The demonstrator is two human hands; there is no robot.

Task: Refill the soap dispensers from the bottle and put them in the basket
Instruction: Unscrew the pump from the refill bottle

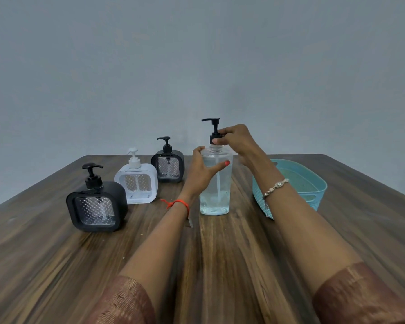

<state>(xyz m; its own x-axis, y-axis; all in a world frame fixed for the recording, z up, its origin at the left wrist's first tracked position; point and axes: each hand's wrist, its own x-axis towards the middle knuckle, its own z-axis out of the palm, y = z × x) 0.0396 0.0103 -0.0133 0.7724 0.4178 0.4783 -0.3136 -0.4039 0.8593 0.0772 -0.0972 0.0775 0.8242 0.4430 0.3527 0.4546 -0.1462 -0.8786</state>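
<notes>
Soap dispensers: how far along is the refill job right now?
Done: nothing visible yet; the basket holds no dispensers. In hand: the left hand steadies the clear bottle while the right hand grips its black pump collar, apparently unscrewing it. Left: the near black dispenser, white dispenser and far black dispenser all stand capped on the table, awaiting filling and basketing.

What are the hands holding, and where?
Both hold the clear bottle: left hand wraps its upper body, right hand pinches the black pump collar.

Single head-worn view, forward and down over the wooden table, near, toward the grey wall
</notes>
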